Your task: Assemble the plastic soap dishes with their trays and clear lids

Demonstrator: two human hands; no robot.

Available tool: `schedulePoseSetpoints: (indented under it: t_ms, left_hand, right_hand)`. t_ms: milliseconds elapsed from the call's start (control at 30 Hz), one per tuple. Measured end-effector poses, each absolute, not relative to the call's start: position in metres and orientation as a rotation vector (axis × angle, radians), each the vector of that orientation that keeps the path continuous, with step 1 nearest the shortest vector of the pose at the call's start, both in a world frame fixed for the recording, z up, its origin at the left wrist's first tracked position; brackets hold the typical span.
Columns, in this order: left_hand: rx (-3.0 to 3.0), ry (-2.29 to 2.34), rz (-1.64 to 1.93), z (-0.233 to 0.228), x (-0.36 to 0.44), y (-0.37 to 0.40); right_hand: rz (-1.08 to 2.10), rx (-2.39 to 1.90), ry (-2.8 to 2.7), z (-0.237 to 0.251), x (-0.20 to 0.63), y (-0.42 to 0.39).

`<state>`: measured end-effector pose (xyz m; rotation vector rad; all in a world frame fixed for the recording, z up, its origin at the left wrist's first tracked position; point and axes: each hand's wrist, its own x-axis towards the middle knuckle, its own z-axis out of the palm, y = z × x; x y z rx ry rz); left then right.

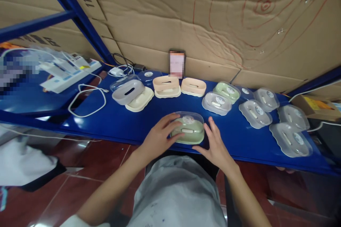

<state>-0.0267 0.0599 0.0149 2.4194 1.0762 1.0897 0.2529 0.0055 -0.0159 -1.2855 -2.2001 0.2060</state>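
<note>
Basically: blue table point(128, 120) carries a row of lidded soap boxes, clear lids point(290, 139) grouped at the right, white cable point(87, 101) at the left. Green soap box point(187, 132) sits at the near table edge, centre, clear lid on top. Its long axis runs left-right, slot along that axis, lid facing up. Left hand point(160, 136) lies on the box's left end, fingers curled over the lid. Right hand point(215, 145) is just beside the right end, fingers spread, holding nothing. Probably best to press evenly from both ends, keeping the lid square.
</note>
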Motion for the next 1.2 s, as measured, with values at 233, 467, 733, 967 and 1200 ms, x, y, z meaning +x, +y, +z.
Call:
schedulePoseSetpoints:
  t_ms: [233, 467, 733, 967, 1200]
  left_hand:
    - [2.595, 0.951, 1.048, -0.002, -0.021, 0.042]
    - [2.595, 0.915, 1.145, -0.019, -0.029, 0.037]
    - [2.526, 0.997, 1.260, -0.027, -0.025, 0.035]
    - [2.503, 1.015, 1.336, -0.028, -0.026, 0.035]
    - [2.475, 1.058, 1.315, -0.032, -0.025, 0.034]
  right_hand:
    - [0.177, -1.202, -2.313, -0.010, 0.254, 0.005]
    - [0.188, -1.178, -2.357, -0.007, 0.252, 0.003]
    - [0.261, -1.146, -2.375, -0.003, 0.251, 0.007]
    - [0.200, -1.139, -2.393, -0.004, 0.249, 0.007]
    - [0.257, -1.112, -2.413, -0.004, 0.249, 0.010]
